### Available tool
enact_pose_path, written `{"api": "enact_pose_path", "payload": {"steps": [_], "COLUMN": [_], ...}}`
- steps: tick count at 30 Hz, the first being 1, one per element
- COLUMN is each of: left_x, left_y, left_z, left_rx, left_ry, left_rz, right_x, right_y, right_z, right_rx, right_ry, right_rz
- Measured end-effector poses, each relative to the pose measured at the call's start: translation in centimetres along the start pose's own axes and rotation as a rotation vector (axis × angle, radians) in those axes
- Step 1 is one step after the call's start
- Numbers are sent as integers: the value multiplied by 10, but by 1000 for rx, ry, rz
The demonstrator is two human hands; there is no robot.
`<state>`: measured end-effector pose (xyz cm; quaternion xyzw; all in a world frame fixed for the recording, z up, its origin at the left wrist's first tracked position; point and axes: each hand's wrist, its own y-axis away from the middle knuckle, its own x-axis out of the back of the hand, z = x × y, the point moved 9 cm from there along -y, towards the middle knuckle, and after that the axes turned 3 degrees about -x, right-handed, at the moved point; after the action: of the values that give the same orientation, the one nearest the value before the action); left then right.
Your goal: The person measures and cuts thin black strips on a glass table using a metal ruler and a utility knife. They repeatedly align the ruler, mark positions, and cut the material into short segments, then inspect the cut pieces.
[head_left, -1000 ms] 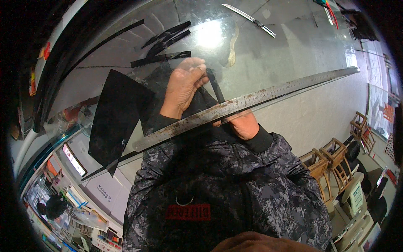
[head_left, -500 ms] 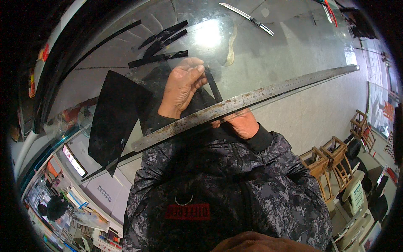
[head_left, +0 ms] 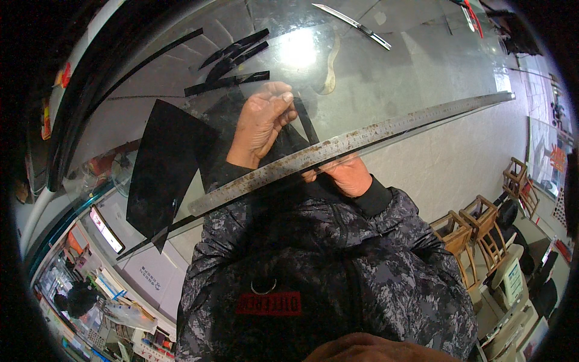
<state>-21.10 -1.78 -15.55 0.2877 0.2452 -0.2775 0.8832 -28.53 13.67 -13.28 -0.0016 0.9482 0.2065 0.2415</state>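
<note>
My left hand (head_left: 260, 128) is raised over the glass tabletop (head_left: 392, 78), thumb and fingertips pinched together; what they hold, if anything, is too small to make out. Just right of those fingertips, a narrow black strip (head_left: 306, 122) runs down to a long, rust-spotted steel ruler (head_left: 362, 134). The ruler slants across the glass near its front edge. Below it is my right hand (head_left: 351, 176), fingers curled and partly hidden by the ruler, so its grip is unclear. A large black sheet piece (head_left: 161, 169) with a curved edge lies left of my left hand.
Several black offcut strips (head_left: 235, 60) lie beyond my left hand. A slim cutter knife (head_left: 356, 27) with its blade out rests at the far side. At lower left are a lit phone (head_left: 107, 230) and a white box (head_left: 154, 274). Wooden stools (head_left: 482, 226) stand at right.
</note>
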Motion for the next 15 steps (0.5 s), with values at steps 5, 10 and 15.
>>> {"api": "enact_pose_path", "payload": {"steps": [5, 10, 15], "left_x": [-2, -2, -4], "left_y": [1, 2, 2], "left_z": [0, 1, 2], "left_rx": [-15, -21, -17], "left_ry": [58, 70, 75], "left_rz": [-13, -17, -33], "right_x": [-3, -3, 0], "right_y": [0, 1, 4], "right_z": [-2, -3, 4], "right_rx": [-22, -33, -35], "right_ry": [-30, -40, -98], "right_rz": [13, 43, 44]}}
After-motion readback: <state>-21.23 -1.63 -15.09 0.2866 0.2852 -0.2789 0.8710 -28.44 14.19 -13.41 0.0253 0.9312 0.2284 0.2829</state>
